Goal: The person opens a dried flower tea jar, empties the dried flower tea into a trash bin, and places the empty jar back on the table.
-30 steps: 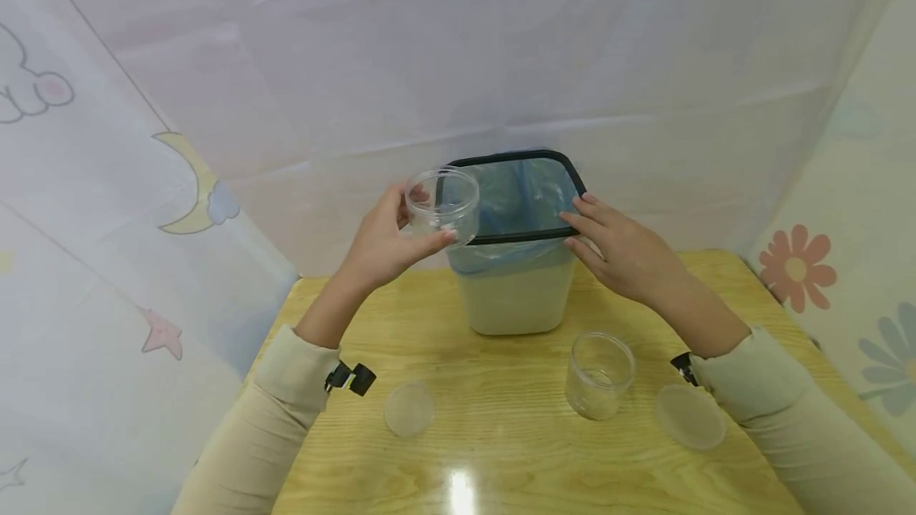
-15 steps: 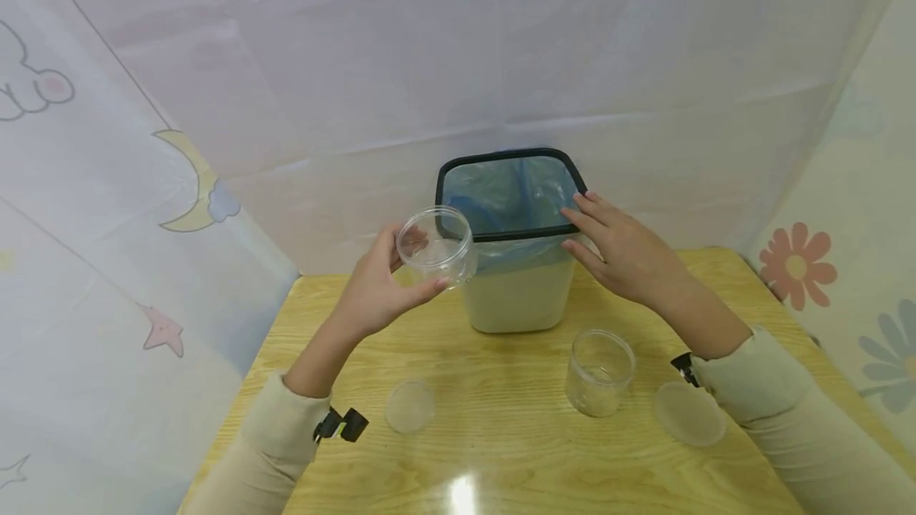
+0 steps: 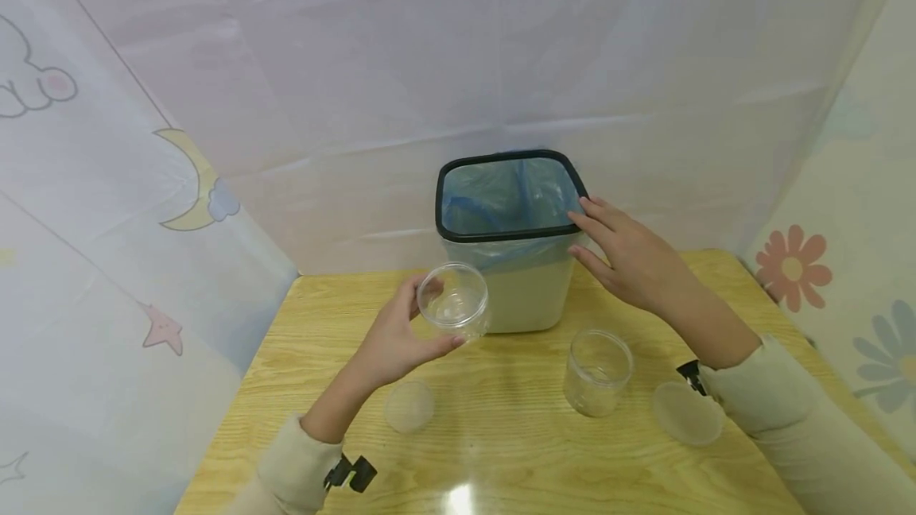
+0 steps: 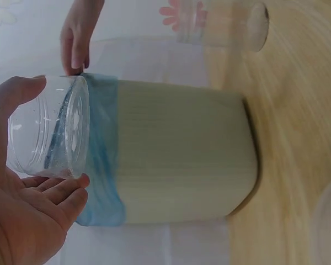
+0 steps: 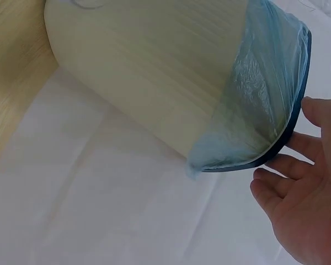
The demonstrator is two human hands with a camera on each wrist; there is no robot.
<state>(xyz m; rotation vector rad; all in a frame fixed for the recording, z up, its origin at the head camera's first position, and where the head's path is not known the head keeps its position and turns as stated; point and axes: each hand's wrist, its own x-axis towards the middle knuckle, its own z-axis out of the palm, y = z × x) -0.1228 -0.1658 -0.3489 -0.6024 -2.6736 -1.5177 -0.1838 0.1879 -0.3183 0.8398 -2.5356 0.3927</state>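
My left hand (image 3: 397,340) holds a clear plastic jar (image 3: 456,310) between thumb and fingers, with its round mouth facing up toward the head view. The jar is in front of the lower left side of a pale trash bin (image 3: 525,292) that has a black rim and a blue bag liner (image 3: 501,193). In the left wrist view the jar (image 4: 49,130) overlaps the bin's lined top. My right hand (image 3: 633,261) rests its fingertips on the rim's right front corner, fingers mostly straight. The right wrist view shows these fingers (image 5: 289,165) along the black rim (image 5: 276,146).
A second clear jar (image 3: 598,376) stands on the wooden table (image 3: 529,451) in front of the bin, toward the right. One round translucent lid (image 3: 409,407) lies at left, and another lid (image 3: 688,414) near the right sleeve. A pale printed curtain (image 3: 358,102) hangs behind.
My left hand has lowered the jar from beside the bin's rim, toward me and down in front of the bin. The right hand stays at the rim with only a slight shift.
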